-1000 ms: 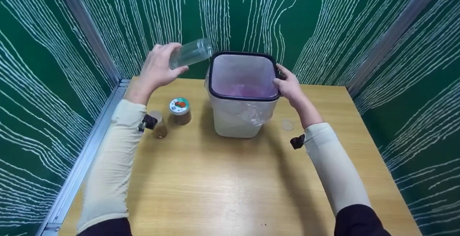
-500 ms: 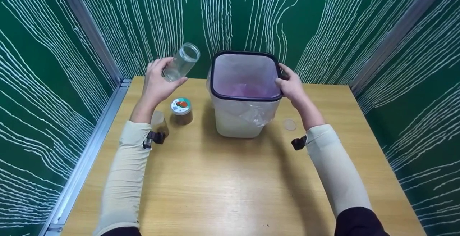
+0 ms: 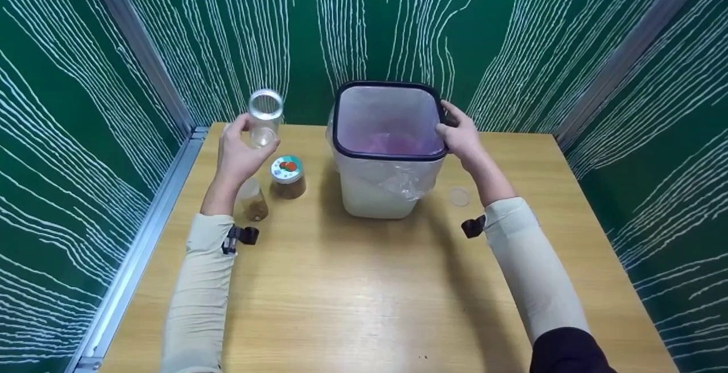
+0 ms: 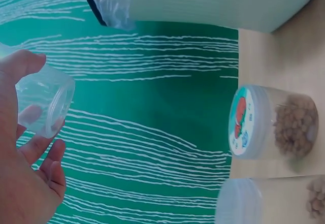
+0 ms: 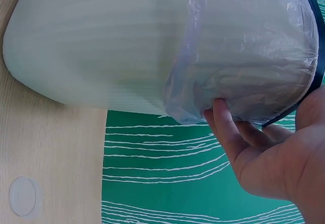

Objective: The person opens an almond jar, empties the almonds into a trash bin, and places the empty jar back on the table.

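My left hand (image 3: 242, 154) grips a clear, see-through jar (image 3: 265, 125) without a lid, its mouth facing up, above the table's back left. In the left wrist view, the thumb and fingers curl round this jar (image 4: 46, 99), which looks empty. My right hand (image 3: 462, 131) holds the black rim (image 3: 388, 156) of a pale trash can (image 3: 375, 191) at its right side. A thin plastic bag (image 5: 244, 56) lines the can and hangs over its outside; the fingers press against it in the right wrist view.
A jar with a tomato-printed lid (image 3: 288, 168) holds brown pellets, left of the can. Next to it stands a second pellet jar (image 3: 254, 205), partly hidden in the head view. A clear round disc (image 3: 459, 196) lies on the table (image 3: 364, 299). Green walls surround the table.
The left hand has moved left and down, away from the can. Its jar has turned from nearly sideways, mouth toward the can, to upright. The right hand keeps its hold on the rim.
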The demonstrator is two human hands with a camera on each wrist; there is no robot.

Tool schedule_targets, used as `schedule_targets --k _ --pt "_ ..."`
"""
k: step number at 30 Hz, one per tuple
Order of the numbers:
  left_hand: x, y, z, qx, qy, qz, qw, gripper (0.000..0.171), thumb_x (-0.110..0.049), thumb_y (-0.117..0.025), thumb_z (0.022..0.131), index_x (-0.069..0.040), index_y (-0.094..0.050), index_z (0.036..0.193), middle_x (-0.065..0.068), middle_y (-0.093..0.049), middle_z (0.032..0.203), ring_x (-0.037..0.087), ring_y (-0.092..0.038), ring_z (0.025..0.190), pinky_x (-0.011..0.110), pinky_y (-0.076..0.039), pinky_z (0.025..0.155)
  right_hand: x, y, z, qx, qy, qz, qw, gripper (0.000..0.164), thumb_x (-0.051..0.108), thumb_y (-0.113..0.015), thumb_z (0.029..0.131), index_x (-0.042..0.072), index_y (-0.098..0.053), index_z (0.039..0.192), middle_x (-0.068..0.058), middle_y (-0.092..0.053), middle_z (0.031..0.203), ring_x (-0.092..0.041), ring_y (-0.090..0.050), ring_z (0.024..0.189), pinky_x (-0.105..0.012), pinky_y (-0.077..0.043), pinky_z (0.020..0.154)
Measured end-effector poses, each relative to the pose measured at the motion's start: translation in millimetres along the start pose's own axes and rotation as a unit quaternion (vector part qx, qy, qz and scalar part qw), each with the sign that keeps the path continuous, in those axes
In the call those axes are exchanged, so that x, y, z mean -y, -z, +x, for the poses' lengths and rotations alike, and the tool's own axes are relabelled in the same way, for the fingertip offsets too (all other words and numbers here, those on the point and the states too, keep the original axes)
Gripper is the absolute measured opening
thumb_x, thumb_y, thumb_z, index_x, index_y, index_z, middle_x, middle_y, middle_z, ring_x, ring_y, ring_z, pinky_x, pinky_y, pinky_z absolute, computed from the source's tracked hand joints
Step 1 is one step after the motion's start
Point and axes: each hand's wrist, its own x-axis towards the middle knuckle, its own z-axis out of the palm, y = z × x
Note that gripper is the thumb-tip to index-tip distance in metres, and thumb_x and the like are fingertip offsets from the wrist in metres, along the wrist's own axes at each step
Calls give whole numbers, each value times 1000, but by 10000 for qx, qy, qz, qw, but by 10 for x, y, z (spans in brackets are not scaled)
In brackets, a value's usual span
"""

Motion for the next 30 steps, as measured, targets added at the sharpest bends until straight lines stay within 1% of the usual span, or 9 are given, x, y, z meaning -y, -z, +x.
schedule_targets --k 3,7,9,12,14,18,24,28,30 --pt "69 21 -32 -8 191 -41 9998 59 -42 -80 78 -19 -56 127 0 -55 123 19 -43 116 49 -31 102 -11 -11 4 6 40 19 10000 65 5 -49 93 24 -32 153 -16 -41 144 -26 -51 110 -33 -55 72" --pt "168 48 -50 4 306 -82 9995 60 -45 -79 78 -19 -55 128 0 -55 124 20 -42 117 50 -31 103 -15 -11 -2 9 53 70 10000 65 5 -49 93 23 -31 153 -16 -40 145 -26 -51 109 -32 -55 69" --pt "216 59 -66 -12 284 -86 9996 60 -45 -79 78 -19 -55 127 0 -55 124 20 -43 117 51 -31 102 -17 -6 -3 8 55 123 9999 65 4 -49 93 23 -31 153 -17 -40 146 -27 -52 108 -31 -56 66" --pt "295 62 -103 -55 205 -104 9997 60 -42 -79 78 -17 -55 127 2 -57 123 21 -46 115 52 -33 101 -17 4 1 2 44 132 9999 65 5 -49 94 24 -32 153 -17 -40 146 -27 -52 109 -31 -56 66" --pt "347 52 -135 -67 225 -114 9997 61 -42 -80 78 -16 -56 128 3 -58 123 21 -48 114 51 -34 101 -15 13 2 17 30 122 9999 64 5 -49 94 25 -31 153 -17 -40 145 -28 -52 109 -32 -56 67" --pt "447 12 -211 -16 356 -96 9993 64 -43 -80 77 -14 -56 129 4 -59 125 21 -49 116 50 -35 102 -19 15 -8 19 8 124 9999 64 6 -48 95 25 -31 153 -18 -41 144 -27 -53 107 -33 -56 70" --pt "542 -76 -344 -67 217 41 9997 64 -44 -81 76 -9 -58 126 8 -60 125 25 -51 121 48 -35 104 -24 10 -14 2 -28 126 9999 65 7 -48 93 26 -31 153 -17 -41 142 -26 -54 102 -31 -55 68" --pt "559 -149 -478 5 465 300 9985 70 -49 -79 75 -8 -56 126 11 -58 127 29 -48 121 51 -29 104 -23 8 -17 50 -63 106 9999 65 8 -48 94 27 -29 154 -17 -38 146 -27 -53 108 -33 -55 72" --pt "564 -191 -538 64 502 475 9976 72 -52 -78 75 -7 -55 127 12 -57 127 31 -48 119 52 -27 101 -25 5 -20 61 -84 120 9999 65 8 -47 95 27 -29 154 -16 -37 148 -28 -52 111 -36 -55 75"
